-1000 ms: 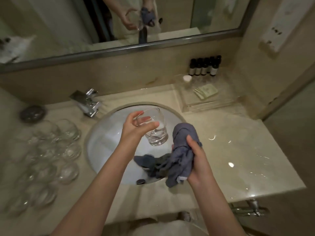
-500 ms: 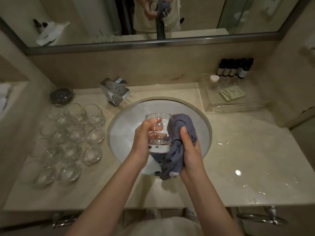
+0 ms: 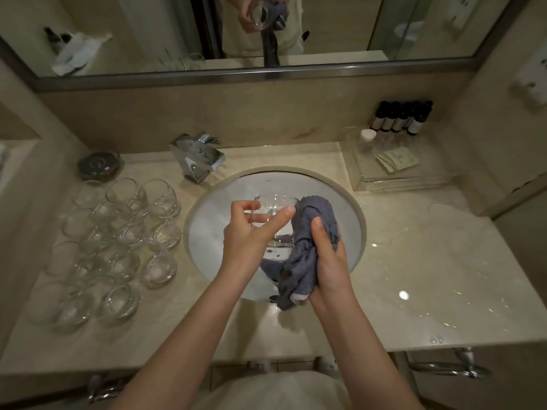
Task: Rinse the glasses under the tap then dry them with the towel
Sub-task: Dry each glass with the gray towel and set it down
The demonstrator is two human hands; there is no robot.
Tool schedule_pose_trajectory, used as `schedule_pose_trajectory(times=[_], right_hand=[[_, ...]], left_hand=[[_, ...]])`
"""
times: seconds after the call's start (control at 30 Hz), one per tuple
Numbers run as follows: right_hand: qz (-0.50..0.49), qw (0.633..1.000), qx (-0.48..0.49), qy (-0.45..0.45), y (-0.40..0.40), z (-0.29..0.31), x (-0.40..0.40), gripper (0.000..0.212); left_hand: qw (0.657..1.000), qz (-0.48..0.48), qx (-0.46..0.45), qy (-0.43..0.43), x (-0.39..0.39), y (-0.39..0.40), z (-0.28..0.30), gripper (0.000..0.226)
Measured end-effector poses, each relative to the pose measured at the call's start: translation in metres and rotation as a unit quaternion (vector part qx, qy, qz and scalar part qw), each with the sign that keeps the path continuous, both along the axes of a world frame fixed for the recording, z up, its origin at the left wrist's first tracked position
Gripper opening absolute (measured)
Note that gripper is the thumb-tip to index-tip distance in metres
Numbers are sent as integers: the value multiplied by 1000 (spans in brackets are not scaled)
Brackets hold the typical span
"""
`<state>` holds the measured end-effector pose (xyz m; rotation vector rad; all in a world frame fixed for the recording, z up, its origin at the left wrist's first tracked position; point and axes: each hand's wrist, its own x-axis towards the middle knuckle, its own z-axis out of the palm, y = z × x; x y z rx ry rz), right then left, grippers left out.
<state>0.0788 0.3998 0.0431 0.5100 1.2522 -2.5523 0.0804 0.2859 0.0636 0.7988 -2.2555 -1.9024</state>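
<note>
Head view, hands (image 3: 291, 250) hold glass (image 3: 276, 220), towel (image 3: 307, 247) over sink (image 3: 207, 220)

Beige stone, clear glass, one slate-blue cloth

The towel (image 3: 310, 244) is a dull slate blue-grey with a pale tag at its lower end; the glass (image 3: 276, 220) beside it is clear and colourless, like the cluster of glasses (image 3: 118, 244) on the left. The worktop (image 3: 429, 279) is cream-beige marble with faint veining and white glints of light. The sink (image 3: 213, 232) is pale grey-white, the tap (image 3: 198, 158) mirror chrome. The small bottles (image 3: 399, 118) are black with white labels, standing by a clear tray (image 3: 405, 180).
</note>
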Motion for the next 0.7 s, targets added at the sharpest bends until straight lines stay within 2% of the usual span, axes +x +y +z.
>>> schedule_pose_trajectory(times=[0.1,0.17,0.23,0.33,0.4,0.47,0.53,0.6,0.7], right_hand=[[-13,998,-35,-43,0,-1,1,57],[-10,996,-65,-62,-4,-2,5,66],[-12,995,-79,-62,-5,-2,6,75],[-32,996,-51,-63,-2,-2,4,62],[-32,997,-41,-55,-1,0,2,63],[-34,998,-22,-48,-3,4,2,68],[-31,999,-23,-37,-5,7,2,70],[-24,998,-40,-32,-6,8,1,69],[-14,997,-59,-41,-7,4,0,63]], left_hand=[[998,-40,53,-1,-4,-1,6,54],[993,-61,101,-9,-5,-1,9,46],[994,-73,78,-21,-5,0,10,52],[998,-56,5,-21,-7,-4,8,47],[999,-40,-34,-7,-5,-6,7,40],[996,-50,-78,4,-2,-3,8,45],[995,-61,-84,1,0,-1,8,71],[998,-60,-4,1,1,-5,8,82],[978,-86,191,13,4,-9,10,71]])
